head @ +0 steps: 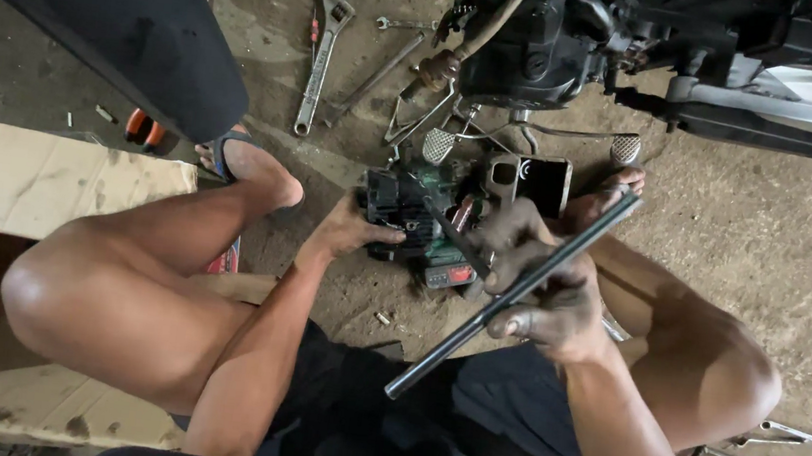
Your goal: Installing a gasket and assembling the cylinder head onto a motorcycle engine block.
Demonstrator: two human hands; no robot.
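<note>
- Squarely below the head camera, the left hand (350,232) grips a dark engine part (407,216) on the dirt floor (755,255).
- Just right of it, the greasy right hand (545,288) is closed around a long steel rod (518,292), slanting up toward the motorcycle (566,44).
- Beyond both grips lies a wrench (321,53).

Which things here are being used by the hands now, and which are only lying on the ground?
In use:
- left hand on the dark power tool
- right hand holding the long metal rod

Lying about:
- adjustable wrench
- orange-handled pliers
- phone
- spanners by the right knee
- cardboard
</note>
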